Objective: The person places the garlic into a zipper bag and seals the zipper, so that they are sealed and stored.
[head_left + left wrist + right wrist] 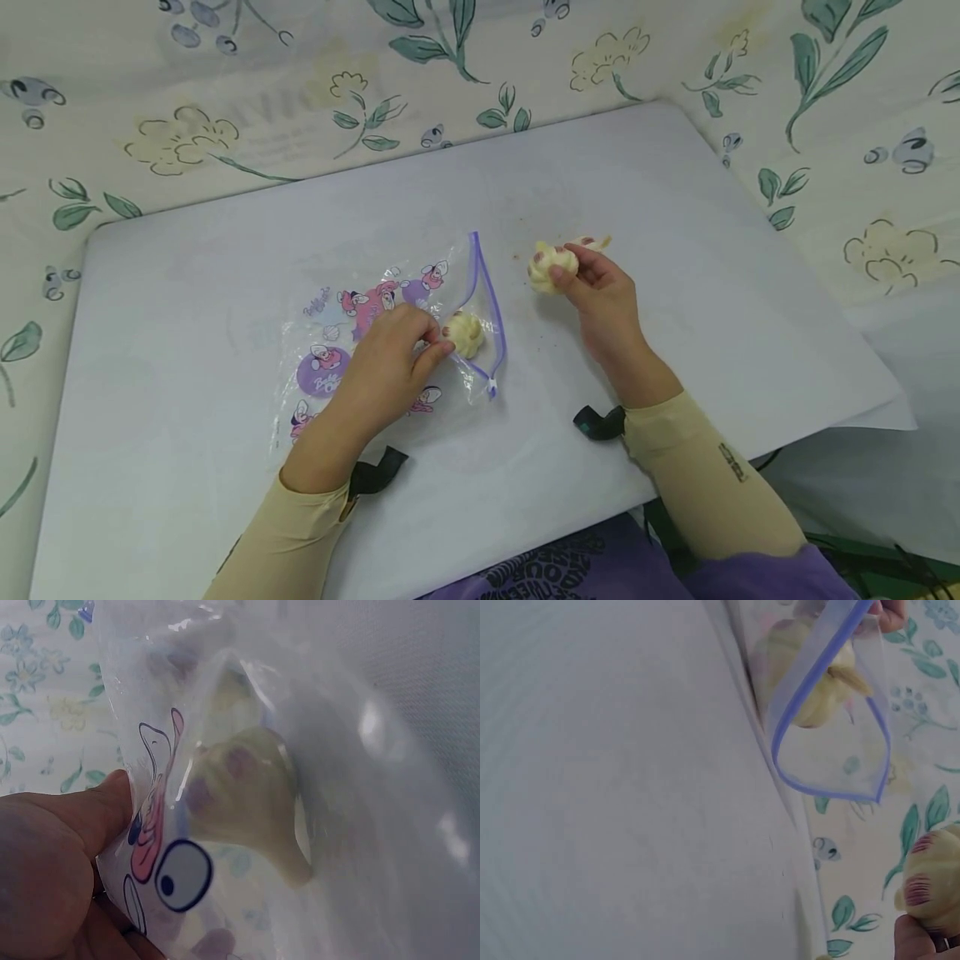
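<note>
A clear zip bag (375, 333) with purple and pink cartoon prints lies on the table, its purple-edged mouth spread apart toward the right. My left hand (393, 362) pinches the bag's film near that mouth. Inside the bag sits one garlic bulb (465, 333); through the film its stem shows in the left wrist view (244, 787). To the right of the mouth, my right hand (603, 300) holds another garlic bulb (552, 267) between thumb and fingers. A further garlic piece with a stem (592, 243) shows behind those fingers, partly hidden.
The white-covered table (225, 250) carries small crumbs near the right hand. A floral cloth (525, 50) rises behind the table and at its sides. Black straps (600, 423) stick out at both wrists.
</note>
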`<state>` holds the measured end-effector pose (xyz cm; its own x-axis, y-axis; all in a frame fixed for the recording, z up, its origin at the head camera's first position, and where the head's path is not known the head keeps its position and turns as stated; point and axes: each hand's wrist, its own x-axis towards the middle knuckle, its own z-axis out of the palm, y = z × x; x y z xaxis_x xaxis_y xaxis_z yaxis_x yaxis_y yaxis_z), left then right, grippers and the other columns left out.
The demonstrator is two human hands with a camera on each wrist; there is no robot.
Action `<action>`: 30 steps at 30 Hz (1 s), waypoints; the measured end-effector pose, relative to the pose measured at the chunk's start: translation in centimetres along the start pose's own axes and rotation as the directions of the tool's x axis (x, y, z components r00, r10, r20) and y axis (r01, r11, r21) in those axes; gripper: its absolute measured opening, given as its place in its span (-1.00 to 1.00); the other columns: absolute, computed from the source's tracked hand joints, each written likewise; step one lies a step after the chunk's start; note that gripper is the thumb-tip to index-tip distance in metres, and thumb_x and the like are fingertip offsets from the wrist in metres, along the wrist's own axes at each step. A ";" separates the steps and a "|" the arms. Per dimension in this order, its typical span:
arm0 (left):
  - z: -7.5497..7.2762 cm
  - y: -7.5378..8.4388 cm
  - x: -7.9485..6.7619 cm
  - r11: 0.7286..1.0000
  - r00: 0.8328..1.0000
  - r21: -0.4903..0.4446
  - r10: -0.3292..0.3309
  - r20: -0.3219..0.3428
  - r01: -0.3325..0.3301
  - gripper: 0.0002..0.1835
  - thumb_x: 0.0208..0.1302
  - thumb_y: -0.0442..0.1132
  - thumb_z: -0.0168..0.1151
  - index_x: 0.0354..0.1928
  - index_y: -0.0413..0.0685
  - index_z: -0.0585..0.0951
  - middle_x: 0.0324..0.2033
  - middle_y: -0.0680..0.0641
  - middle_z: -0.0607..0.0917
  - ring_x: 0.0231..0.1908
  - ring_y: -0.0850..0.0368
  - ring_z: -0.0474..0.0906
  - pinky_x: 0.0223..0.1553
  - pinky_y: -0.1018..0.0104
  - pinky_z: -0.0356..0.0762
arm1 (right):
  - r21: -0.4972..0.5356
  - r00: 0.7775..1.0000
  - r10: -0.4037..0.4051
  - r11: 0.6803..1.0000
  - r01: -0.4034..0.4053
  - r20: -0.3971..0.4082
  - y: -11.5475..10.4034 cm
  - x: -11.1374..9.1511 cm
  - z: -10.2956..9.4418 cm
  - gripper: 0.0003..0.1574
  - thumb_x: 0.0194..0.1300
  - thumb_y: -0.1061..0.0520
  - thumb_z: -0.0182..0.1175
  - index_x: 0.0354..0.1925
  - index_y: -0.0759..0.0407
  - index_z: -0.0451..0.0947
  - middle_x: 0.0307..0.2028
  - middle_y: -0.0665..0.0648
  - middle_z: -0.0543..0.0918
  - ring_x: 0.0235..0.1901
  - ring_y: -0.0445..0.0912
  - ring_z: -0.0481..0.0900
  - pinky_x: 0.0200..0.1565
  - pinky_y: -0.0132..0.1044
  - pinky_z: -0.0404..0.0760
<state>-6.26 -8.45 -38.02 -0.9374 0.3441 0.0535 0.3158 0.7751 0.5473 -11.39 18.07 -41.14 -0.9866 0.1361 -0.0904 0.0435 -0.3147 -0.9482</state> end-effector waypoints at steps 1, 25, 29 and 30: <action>0.0 0.0 0.0 1.000 1.000 0.000 -0.002 0.001 0.002 -0.79 0.36 -0.15 0.33 -0.27 -0.05 0.49 -0.28 -0.04 0.52 -0.19 0.01 0.38 -0.15 0.15 0.36 | -0.015 1.000 0.010 1.000 -0.010 0.001 0.1 0.0 0.1 -0.47 0.30 0.43 0.26 0.22 0.49 0.42 -0.07 0.00 0.68 0.02 -0.18 0.62 0.05 -0.42 0.62; 0.2 0.0 0.0 1.000 1.000 0.003 0.007 -0.007 -0.007 -0.79 0.36 -0.15 0.33 -0.28 -0.03 0.48 -0.28 -0.02 0.52 -0.21 0.03 0.39 -0.16 0.16 0.36 | -0.094 0.996 0.084 0.992 -0.080 0.041 1.5 -0.5 1.5 -0.45 0.27 0.43 0.29 0.22 0.50 0.45 -0.06 0.08 0.67 -0.13 -0.26 0.65 -0.08 -0.48 0.62; 0.2 0.0 0.0 1.000 1.000 0.002 0.014 -0.017 -0.014 -0.79 0.36 -0.16 0.33 -0.29 -0.03 0.48 -0.29 -0.02 0.52 -0.21 0.03 0.39 -0.16 0.16 0.36 | -0.103 0.993 0.095 0.991 -0.088 0.065 1.6 -0.6 1.6 -0.45 0.27 0.42 0.29 0.22 0.49 0.45 -0.05 0.10 0.67 -0.14 -0.27 0.66 -0.08 -0.48 0.62; 0.2 0.0 0.0 1.000 1.000 0.002 0.015 -0.019 -0.015 -0.79 0.36 -0.16 0.33 -0.29 -0.03 0.48 -0.29 -0.02 0.52 -0.21 0.03 0.39 -0.16 0.16 0.36 | -0.107 0.993 0.098 0.990 -0.090 0.070 1.6 -0.6 1.7 -0.45 0.27 0.42 0.29 0.22 0.49 0.45 -0.04 0.10 0.67 -0.14 -0.27 0.66 -0.08 -0.48 0.62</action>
<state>-6.19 -8.33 -38.21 -0.9352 0.3455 0.0772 0.3298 0.7708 0.5451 -10.99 15.91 -42.10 -0.9861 0.0389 -0.1613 0.1488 -0.2231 -0.9634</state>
